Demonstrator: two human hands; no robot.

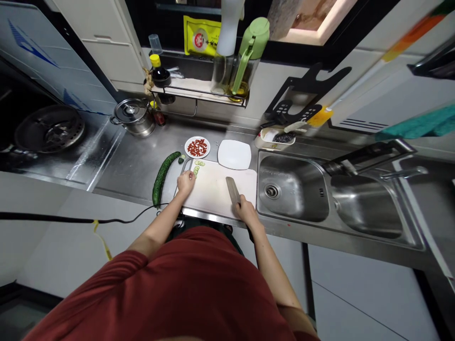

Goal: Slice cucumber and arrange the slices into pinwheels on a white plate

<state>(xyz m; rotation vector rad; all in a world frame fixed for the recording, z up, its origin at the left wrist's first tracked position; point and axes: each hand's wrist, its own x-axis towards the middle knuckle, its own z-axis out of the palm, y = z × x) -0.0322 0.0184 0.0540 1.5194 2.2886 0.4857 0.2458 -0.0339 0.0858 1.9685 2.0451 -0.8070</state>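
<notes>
My right hand [245,210] grips the handle of a kitchen knife [232,189], whose steel blade stands on a white cutting board [222,194]. My left hand [186,182] rests curled at the board's left part, and whatever lies under its fingers is hidden. Thin cucumber slices [197,167] lie in a small row just beyond those fingers. Left of the board, a long dark green cucumber [161,177] lies on the steel counter [138,166]. Beyond the board are a round plate of chopped red food [197,147] and a bare white square plate [234,154].
A steel sink [291,187] with two basins adjoins the board on the right. A lidded steel pot [133,117] and a stove [50,128] stand at left. Bottles on a shelf [199,90] line the back, and a black cable [106,220] runs near the counter's front edge.
</notes>
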